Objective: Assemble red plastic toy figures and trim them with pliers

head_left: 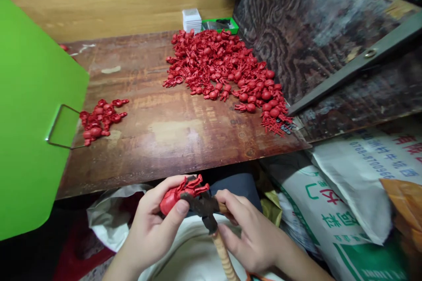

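Observation:
My left hand (156, 221) is closed around a red plastic doll-like piece (171, 199) with thin limbs pointing right. The fingers of my right hand (245, 230) are wrapped on dark-headed pliers (206, 208), whose tan ribbed handles are spread apart. The pliers' black jaws reach the red piece beside my left thumb; exactly where they grip it is hidden. Both hands are in front of the table edge, above a white tub (184, 250). On the table ahead lies a big heap of similar red pieces (217, 61), with a smaller group (102, 118) at the left.
A green panel (36, 118) with a wire handle (54, 129) borders the wooden table (148, 140) at left. A dark board (296, 30) with a metal bar (356, 63) walls the right. White stacked cards (191, 21) and a green tray (234, 29) stand behind. Printed sacks (346, 210) lie right.

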Tool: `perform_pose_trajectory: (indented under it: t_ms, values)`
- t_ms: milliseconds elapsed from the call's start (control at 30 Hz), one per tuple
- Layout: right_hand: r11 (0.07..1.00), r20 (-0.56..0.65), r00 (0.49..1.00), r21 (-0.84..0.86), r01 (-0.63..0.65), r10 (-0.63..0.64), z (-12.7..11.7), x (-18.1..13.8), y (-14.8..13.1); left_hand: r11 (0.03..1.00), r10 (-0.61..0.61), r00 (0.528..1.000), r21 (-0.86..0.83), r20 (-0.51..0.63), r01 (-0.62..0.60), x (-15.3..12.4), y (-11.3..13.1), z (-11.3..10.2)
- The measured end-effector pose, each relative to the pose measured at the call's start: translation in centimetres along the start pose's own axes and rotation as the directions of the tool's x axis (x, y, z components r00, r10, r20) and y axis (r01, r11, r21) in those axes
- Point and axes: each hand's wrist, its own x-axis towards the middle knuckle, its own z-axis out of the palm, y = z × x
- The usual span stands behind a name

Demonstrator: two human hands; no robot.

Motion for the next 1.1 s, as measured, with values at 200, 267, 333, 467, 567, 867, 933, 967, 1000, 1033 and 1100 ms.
perform_pose_trajectory:
  t_ms: [200,267,333,467,567,867,933,967,1000,1033,1100]
  values:
    - [1.0,-0.017,1.0,0.003,-0.014,0.014,0.0,-1.1,0.4,0.996,0.094,0.986,-0.006,0.139,-0.094,0.2,1.3,-0.3]
    - [0.997,0.003,0.998,-0.029,-0.069,0.069,0.2,-1.4,0.5,0.996,0.092,0.982,-0.026,0.164,-0.089,0.0,1.1,-0.4]
    - [0.986,0.052,0.989,-0.103,-0.131,0.137,0.1,-1.6,0.1,0.995,0.094,0.982,-0.037,0.165,-0.089,-0.2,0.9,-0.4]
    - [0.941,0.111,0.954,-0.227,-0.249,0.279,0.0,-1.5,-1.9,0.989,0.14,0.98,0.035,0.144,-0.147,-0.3,1.1,-0.7]
    - [0.932,0.128,0.939,-0.22,-0.287,0.319,0.2,-1.3,-3.0,0.967,0.206,0.969,0.125,0.14,-0.223,-0.4,1.5,-1.1]
    - [0.959,0.056,0.966,-0.144,-0.243,0.253,2.2,-2.3,-2.7,0.934,0.28,0.949,0.186,0.146,-0.304,-1.0,2.2,-1.9]
    - [0.957,0.065,0.961,-0.133,-0.259,0.269,2.3,-2.6,-2.9,0.925,0.324,0.935,0.158,0.145,-0.345,-1.0,2.5,-1.7]
    - [0.954,0.075,0.956,-0.124,-0.272,0.282,2.2,-2.7,-3.0,0.918,0.35,0.925,0.145,0.145,-0.37,-1.0,2.7,-1.6]
    - [0.951,0.082,0.951,-0.113,-0.287,0.297,2.2,-2.8,-3.1,0.911,0.37,0.917,0.134,0.148,-0.389,-1.0,3.0,-1.4]
    - [0.949,0.091,0.947,-0.099,-0.298,0.307,2.2,-2.9,-3.1,0.909,0.378,0.913,0.122,0.154,-0.398,-0.9,3.3,-1.2]
    - [0.955,0.102,0.95,-0.064,-0.289,0.294,2.2,-3.0,-3.1,0.927,0.342,0.923,0.099,0.176,-0.362,-0.7,3.9,-0.9]
